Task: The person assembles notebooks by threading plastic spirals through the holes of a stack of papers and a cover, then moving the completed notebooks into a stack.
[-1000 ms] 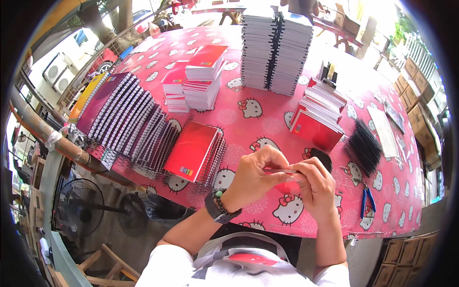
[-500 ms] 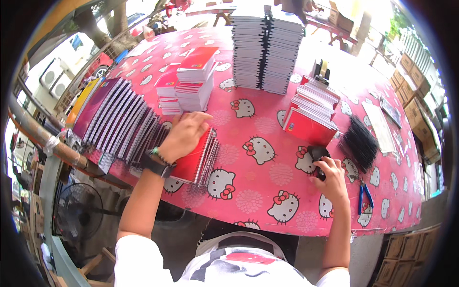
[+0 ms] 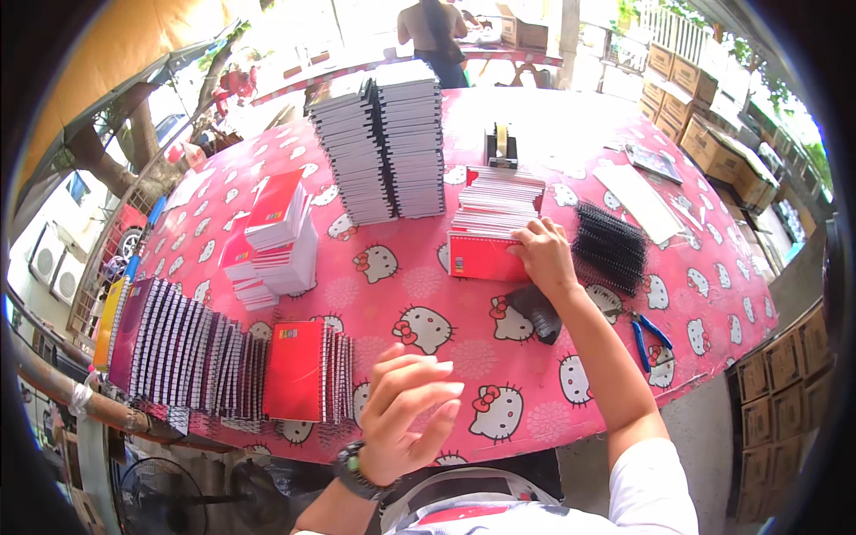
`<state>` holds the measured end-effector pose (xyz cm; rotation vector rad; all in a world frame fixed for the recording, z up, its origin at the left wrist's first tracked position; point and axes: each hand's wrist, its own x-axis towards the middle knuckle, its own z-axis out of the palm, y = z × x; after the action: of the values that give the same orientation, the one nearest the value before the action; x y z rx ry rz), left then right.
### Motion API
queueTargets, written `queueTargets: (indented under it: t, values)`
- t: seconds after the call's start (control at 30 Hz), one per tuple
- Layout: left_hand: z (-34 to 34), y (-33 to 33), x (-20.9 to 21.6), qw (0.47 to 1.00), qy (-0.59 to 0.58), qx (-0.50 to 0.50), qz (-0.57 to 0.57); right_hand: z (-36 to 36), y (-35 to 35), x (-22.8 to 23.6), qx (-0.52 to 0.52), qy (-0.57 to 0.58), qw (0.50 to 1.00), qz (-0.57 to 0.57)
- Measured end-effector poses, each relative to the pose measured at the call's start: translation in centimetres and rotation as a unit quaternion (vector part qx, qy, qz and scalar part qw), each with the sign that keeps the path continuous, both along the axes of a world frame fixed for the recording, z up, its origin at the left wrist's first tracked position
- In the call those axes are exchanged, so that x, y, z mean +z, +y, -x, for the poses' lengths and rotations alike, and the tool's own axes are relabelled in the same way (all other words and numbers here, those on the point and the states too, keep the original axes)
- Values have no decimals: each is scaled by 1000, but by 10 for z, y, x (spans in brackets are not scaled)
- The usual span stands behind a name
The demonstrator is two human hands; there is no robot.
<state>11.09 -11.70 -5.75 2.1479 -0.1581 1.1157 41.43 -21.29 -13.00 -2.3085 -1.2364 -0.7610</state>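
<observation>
My right hand [image 3: 546, 256] has its fingers and thumb closed at the top edge of the front red notebook [image 3: 486, 257], which leans against a row of loose white-paged booklets [image 3: 501, 198]. Raised over the near side of the table, my left hand [image 3: 406, 417] is empty, its fingers apart and loosely bent. To its left stand spiral-bound red notebooks [image 3: 294, 370], at the end of a long row of bound notebooks [image 3: 183, 348]. A dark, crumpled-looking thing [image 3: 532, 312] lies beneath my right wrist; its kind is unclear.
Two tall stacks of bound pads [image 3: 415, 143] stand far off; unbound red booklets [image 3: 272, 241] are piled at left. Black binding coils [image 3: 611, 250], blue-handled pliers [image 3: 651, 341] and a tape dispenser [image 3: 501, 147] lie right of centre. Beyond the table stands another person [image 3: 434, 40].
My left hand has left the bound red notebooks and come nearer me. My right hand has moved from the dark thing up to the front red notebook. The view has turned right.
</observation>
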Motion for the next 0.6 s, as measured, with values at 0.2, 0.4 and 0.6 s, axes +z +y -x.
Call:
queueTargets:
  t: [0.2,0.4,0.6]
  values:
    - [-43,1,-45,984,-1,58,167,35,-14,21,94,2,988,-120]
    - [-49,28,-77,894,111,-102,421,125,-48,28,231,228,933,-154]
    - [-38,9,-128,874,239,-47,421,165,-39,-32,170,601,667,-407]
